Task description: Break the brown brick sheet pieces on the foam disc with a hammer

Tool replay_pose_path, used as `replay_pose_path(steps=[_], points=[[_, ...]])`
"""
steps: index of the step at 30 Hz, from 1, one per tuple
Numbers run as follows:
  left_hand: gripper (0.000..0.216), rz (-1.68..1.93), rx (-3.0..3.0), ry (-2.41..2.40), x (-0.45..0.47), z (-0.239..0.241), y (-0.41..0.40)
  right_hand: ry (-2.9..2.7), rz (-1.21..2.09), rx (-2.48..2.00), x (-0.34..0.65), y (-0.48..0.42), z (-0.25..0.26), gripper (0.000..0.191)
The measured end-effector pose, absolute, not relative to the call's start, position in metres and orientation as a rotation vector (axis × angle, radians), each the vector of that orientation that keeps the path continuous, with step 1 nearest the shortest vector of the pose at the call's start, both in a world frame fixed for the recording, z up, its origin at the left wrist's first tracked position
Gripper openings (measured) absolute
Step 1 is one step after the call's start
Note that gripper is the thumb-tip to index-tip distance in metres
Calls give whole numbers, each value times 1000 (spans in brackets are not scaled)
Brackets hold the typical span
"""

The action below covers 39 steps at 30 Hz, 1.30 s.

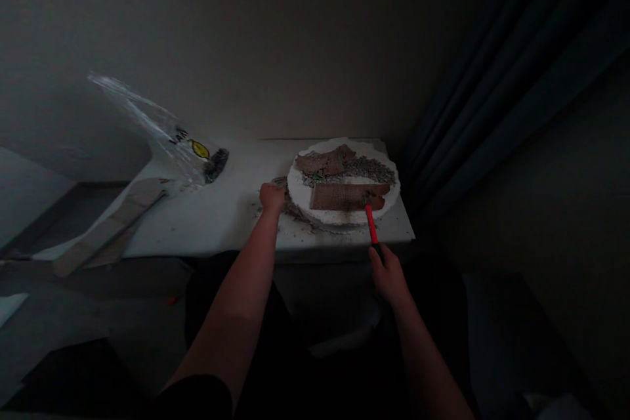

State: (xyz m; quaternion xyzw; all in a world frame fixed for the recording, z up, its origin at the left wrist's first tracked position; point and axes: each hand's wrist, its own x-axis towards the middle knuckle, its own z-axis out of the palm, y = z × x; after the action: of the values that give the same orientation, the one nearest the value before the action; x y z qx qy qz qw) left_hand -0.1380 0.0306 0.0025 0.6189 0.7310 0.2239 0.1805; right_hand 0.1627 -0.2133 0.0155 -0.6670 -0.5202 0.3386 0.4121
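Observation:
A round white slab (296, 191) with a rough, chipped rim bears brown textured pieces and grey gravel-like bits (377, 169). My right hand (388, 273) is closed round the black grip of a red-handled tool (371, 223). The tool's far end meets the front brown textured strip (339, 196); its head is too dark to make out. At the slab's left edge, my left hand (272, 197) is closed beside a heap of grey-brown debris (294, 210). What its fingers hold, if anything, is hidden.
The slab rests on a white table (236, 210) strewn with crumbs. A clear plastic bag (182, 147) with dark contents stands left, near a long flat board (113, 226) overhanging the table's left side. A wall rises behind; a dark curtain (497, 79) hangs on the right.

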Motion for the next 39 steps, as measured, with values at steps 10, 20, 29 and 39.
replay_pose_path(steps=[10, 20, 29, 39], points=[[13, 1013, 1807, 1329, -35, 26, 4, -1291, 911, -1683, 165, -212, 17, 47], [13, 833, 1983, 1299, -20, 13, 2, -1332, 881, -1655, 167, -213, 18, 45], [19, 759, 2070, 1226, 4, 9, -10, -1318, 878, -1667, 168, -213, 14, 45], [19, 746, 2111, 1271, 3, 7, -12, -1308, 895, -1635, 167, -212, 15, 44]])
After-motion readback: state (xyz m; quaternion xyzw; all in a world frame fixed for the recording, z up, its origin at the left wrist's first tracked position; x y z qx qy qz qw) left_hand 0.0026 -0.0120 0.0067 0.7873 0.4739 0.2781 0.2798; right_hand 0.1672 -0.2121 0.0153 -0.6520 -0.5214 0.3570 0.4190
